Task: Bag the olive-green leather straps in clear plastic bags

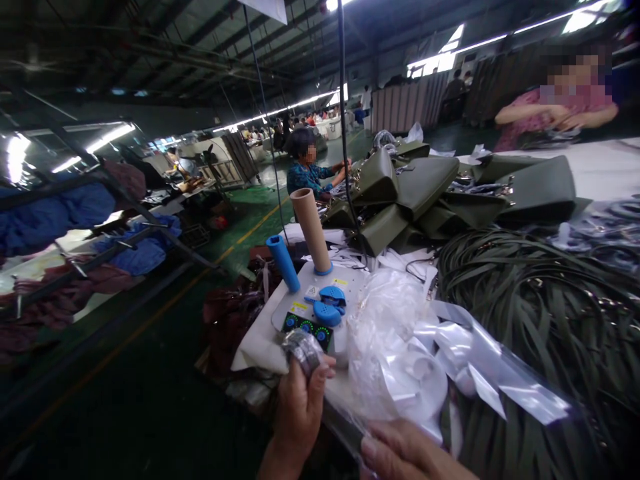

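Small round roll [303,348], dark and shiny, sat at top of left hand [301,395]. Thin see-through plastic [346,417] stretched long between hands, end pinched in right hand [403,450].

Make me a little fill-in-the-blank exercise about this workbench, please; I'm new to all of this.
1. The left hand holds a shiny roll in front of a panel whose small lights glow ____.
2. Beside the brown tube stands a shorter ____ post.
3. In the picture, the dark straps lie to the ____ of the crumpled plastic.

Missing words: green; blue; right.
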`<state>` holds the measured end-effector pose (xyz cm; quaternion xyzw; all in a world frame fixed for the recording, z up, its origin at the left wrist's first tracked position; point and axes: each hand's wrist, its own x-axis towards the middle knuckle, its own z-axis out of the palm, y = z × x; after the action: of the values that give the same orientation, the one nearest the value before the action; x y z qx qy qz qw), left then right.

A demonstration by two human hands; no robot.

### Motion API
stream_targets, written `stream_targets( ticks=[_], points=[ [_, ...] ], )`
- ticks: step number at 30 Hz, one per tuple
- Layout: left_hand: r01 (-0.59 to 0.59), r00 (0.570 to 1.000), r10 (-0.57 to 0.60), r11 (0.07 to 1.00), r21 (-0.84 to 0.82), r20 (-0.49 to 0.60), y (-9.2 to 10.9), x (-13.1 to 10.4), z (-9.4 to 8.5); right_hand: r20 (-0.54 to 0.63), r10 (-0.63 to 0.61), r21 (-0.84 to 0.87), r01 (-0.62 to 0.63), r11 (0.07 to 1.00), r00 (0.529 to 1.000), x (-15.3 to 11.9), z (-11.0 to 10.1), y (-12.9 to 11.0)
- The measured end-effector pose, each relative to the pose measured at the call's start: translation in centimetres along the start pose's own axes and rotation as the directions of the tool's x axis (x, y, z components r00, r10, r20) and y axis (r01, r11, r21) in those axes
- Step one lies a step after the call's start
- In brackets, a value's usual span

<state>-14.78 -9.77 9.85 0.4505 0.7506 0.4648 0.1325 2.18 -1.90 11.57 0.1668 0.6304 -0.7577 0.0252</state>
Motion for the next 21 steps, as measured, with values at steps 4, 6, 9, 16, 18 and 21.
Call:
stream_targets(
  ticks=[4,6,9,16,18,21],
  points=[
    [-0.273,0.961,0.251,0.926,0.260,0.113,-0.9,-1.7,2.0,-0.046,0.153,0.432,-0.119,0.894,0.987,0.0,-0.8,-1.0],
    [-0.427,0.904,0.407,0.856,0.290,0.130,-0.7,-2.4,2.6,-0.004,0.256,0.620,-0.199,0.759,0.967,0.5,-1.8,-1.1],
    [-0.495,0.866,0.444,0.822,0.282,0.229,-0.3,-3.3,2.9,0.101,0.331,0.679,-0.308,0.666,0.938,1.1,-3.9,-1.0],
    [-0.464,0.844,0.341,0.851,0.245,0.414,-0.4,-3.8,1.4,0.059,-0.056,-0.502,0.078,0.861,0.997,0.3,-7.1,-1.6],
    [-0.461,0.824,0.311,0.854,0.241,0.474,-0.3,-3.7,0.9,0.218,-0.183,-0.732,0.284,0.619,0.959,0.0,-7.4,-1.9],
    [-0.418,0.784,0.215,0.877,0.239,0.582,0.3,-3.4,0.3,0.401,-0.208,-0.840,0.448,0.307,0.892,-0.2,-7.7,-2.0]
  ],
)
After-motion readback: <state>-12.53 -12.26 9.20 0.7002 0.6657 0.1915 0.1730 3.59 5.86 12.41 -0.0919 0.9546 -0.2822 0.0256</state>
